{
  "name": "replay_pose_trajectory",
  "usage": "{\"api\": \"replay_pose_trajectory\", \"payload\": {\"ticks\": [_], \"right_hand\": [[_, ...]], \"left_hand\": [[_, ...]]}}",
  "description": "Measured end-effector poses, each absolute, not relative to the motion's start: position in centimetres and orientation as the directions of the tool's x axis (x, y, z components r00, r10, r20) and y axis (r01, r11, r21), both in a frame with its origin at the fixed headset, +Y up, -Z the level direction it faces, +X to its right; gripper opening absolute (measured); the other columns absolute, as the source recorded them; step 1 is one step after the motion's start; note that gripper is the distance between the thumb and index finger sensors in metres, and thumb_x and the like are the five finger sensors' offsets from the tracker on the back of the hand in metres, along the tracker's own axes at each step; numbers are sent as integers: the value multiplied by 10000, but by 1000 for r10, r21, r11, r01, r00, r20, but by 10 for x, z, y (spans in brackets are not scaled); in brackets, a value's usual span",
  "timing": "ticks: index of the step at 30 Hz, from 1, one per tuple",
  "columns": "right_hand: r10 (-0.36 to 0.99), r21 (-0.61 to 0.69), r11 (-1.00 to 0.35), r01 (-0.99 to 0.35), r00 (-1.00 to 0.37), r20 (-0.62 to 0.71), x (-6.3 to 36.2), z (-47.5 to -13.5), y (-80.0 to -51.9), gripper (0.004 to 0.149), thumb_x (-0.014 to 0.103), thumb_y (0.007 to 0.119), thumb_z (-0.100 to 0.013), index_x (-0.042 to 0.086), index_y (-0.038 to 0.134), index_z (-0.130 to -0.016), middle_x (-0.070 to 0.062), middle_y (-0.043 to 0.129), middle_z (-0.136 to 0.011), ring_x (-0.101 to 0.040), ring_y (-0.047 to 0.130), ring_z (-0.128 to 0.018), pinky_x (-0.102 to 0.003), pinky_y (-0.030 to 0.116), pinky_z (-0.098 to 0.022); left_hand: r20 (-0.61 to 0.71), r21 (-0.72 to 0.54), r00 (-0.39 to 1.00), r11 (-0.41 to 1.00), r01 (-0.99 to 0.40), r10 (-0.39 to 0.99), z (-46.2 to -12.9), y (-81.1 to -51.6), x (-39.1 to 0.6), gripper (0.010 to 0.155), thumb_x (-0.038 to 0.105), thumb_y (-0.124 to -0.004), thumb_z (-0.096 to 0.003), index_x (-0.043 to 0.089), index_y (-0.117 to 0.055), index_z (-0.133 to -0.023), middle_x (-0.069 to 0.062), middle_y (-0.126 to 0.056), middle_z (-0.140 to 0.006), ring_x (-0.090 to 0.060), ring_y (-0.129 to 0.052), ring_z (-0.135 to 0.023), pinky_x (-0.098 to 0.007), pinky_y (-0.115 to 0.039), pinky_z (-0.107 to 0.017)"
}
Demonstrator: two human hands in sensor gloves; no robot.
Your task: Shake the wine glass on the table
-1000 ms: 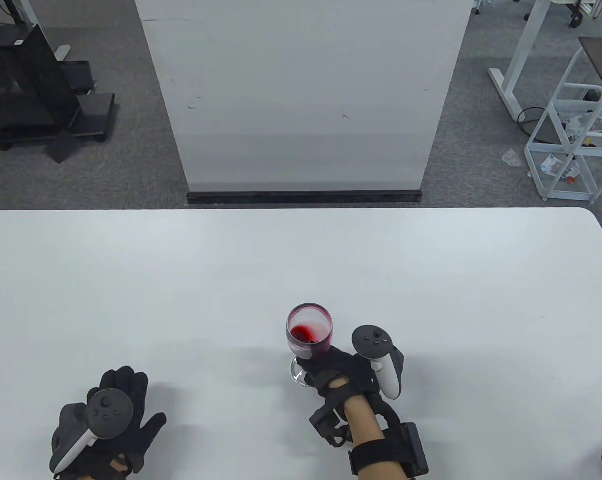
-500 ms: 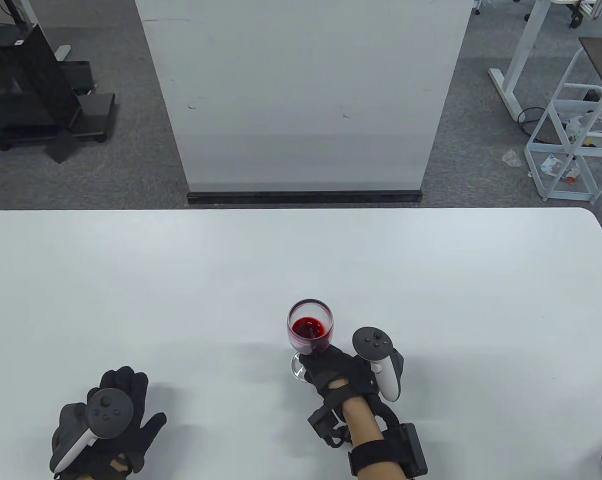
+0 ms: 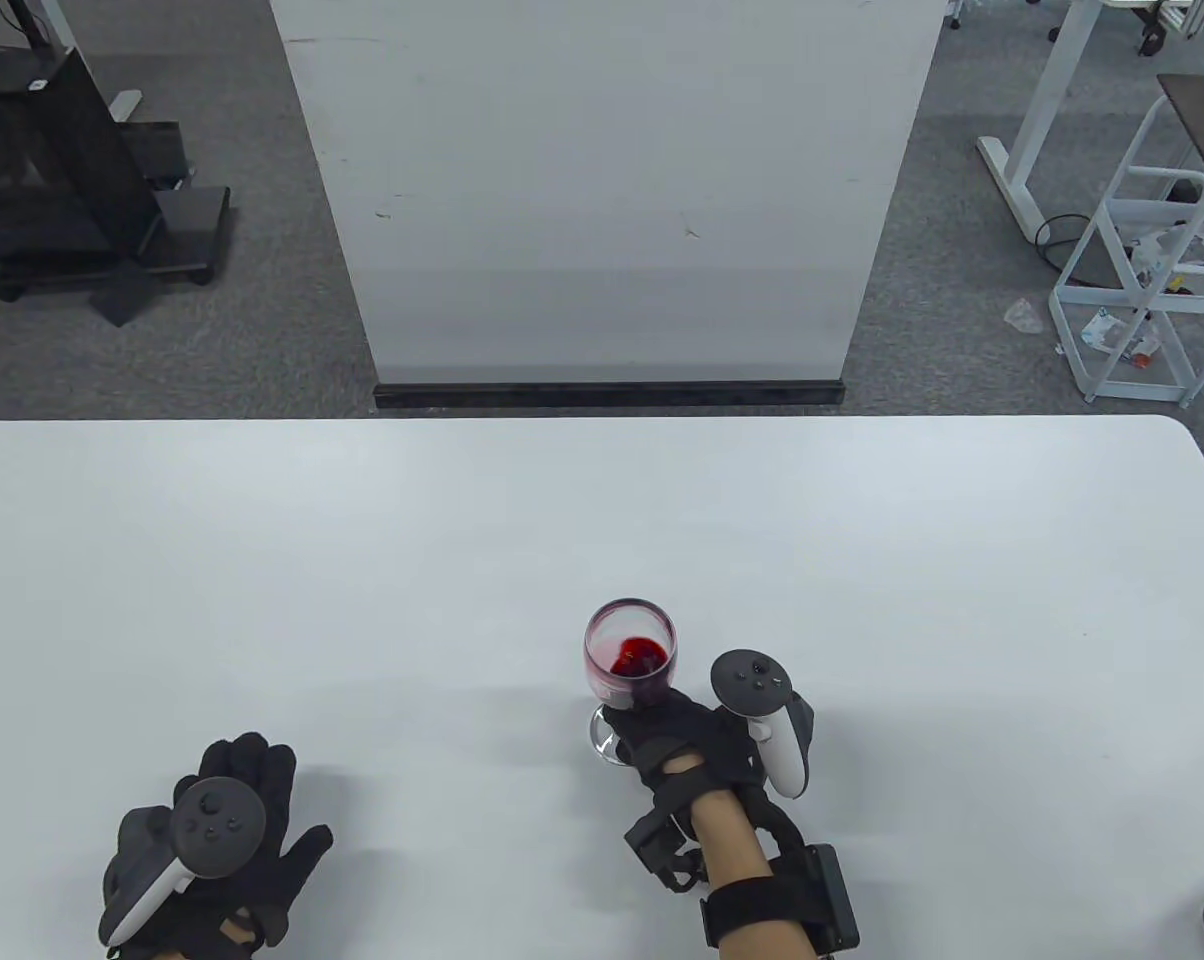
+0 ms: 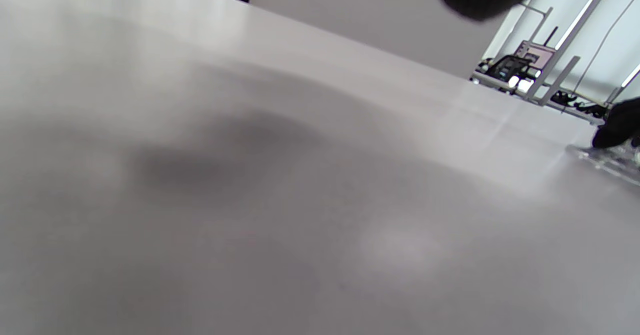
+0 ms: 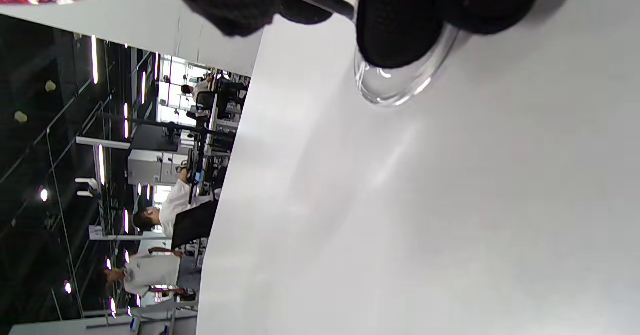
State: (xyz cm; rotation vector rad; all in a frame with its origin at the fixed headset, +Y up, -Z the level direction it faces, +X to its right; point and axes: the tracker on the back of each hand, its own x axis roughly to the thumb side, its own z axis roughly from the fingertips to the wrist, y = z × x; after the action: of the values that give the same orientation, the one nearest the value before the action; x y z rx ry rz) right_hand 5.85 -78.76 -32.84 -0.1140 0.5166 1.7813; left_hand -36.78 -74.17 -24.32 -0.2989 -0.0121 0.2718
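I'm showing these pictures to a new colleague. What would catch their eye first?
The wine glass with red liquid, the one spot of colour on the white table, near its front edge. The gloved right hand holds it low at the stem, its foot on the table. The left hand rests flat at the front left.

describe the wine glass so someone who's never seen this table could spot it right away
On the white table, look near the front edge, just right of centre, where the right hand grips a stem. The wine glass rises just beyond it: clear, holding red liquid, the only object standing on the table.
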Motion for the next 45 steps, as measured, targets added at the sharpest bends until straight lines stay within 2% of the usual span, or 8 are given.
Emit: {"api": "replay_pose_trajectory", "payload": {"ticks": [4,17,21,25,34,38,42,45], "right_hand": [[868,370,-258,-892,-383,-318,65,-332,-780,544,410,790,-517,182,617,-980,-88,556,-1085,-280,816,-721,-444,754,-481],[900,285,-170,-943,-266,-346,61,-328,-788,567,389,762,-531,190,546,-1017,-88,466,-1114,-254,768,-758,-452,724,-509],[870,404,-225,-886,-370,-326,65,-331,-781,546,401,797,-512,183,617,-979,-86,544,-1089,-271,807,-722,-450,747,-484],[895,271,-212,-939,-298,-331,61,-327,-787,557,383,758,-530,192,553,-1011,-90,487,-1107,-251,776,-747,-443,730,-507],[896,268,-202,-942,-288,-336,61,-328,-787,559,371,750,-533,194,539,-1019,-89,467,-1113,-249,771,-758,-452,729,-507],[866,380,-246,-892,-378,-327,68,-331,-781,540,387,797,-514,182,619,-981,-86,549,-1089,-273,810,-725,-448,750,-483],[896,256,-206,-944,-287,-338,66,-328,-788,560,379,755,-534,191,543,-1017,-92,474,-1110,-252,782,-748,-437,736,-498],[875,366,-206,-907,-338,-346,66,-330,-782,550,368,801,-511,171,609,-988,-94,526,-1095,-293,810,-718,-462,744,-475]], "left_hand": [[-30,-287,964,922,-261,263,-243,-742,-368,794,594,-596,-464,289,-136,-1036,5,7,-1114,-273,78,-1022,-463,12,-728],[-29,-291,964,921,-259,263,-244,-742,-368,796,594,-596,-465,288,-135,-1038,7,10,-1115,-273,81,-1022,-462,14,-728],[-30,-286,965,922,-260,262,-243,-741,-368,795,593,-597,-464,288,-140,-1038,6,5,-1115,-272,77,-1022,-463,11,-728],[-29,-290,964,920,-262,265,-244,-742,-368,793,594,-596,-464,290,-140,-1038,9,6,-1116,-270,79,-1023,-462,12,-729],[-30,-291,963,920,-263,266,-244,-742,-368,793,594,-596,-465,289,-141,-1038,9,5,-1116,-270,78,-1023,-462,11,-729],[-31,-287,964,921,-263,266,-244,-741,-368,794,594,-597,-464,287,-143,-1038,7,4,-1115,-271,76,-1022,-463,9,-728],[-30,-290,963,920,-264,267,-244,-742,-368,792,593,-596,-464,290,-143,-1038,8,5,-1116,-270,77,-1023,-462,10,-729],[-30,-293,964,920,-261,264,-244,-743,-368,792,593,-596,-464,291,-141,-1038,8,5,-1115,-271,78,-1022,-462,10,-729]]}}
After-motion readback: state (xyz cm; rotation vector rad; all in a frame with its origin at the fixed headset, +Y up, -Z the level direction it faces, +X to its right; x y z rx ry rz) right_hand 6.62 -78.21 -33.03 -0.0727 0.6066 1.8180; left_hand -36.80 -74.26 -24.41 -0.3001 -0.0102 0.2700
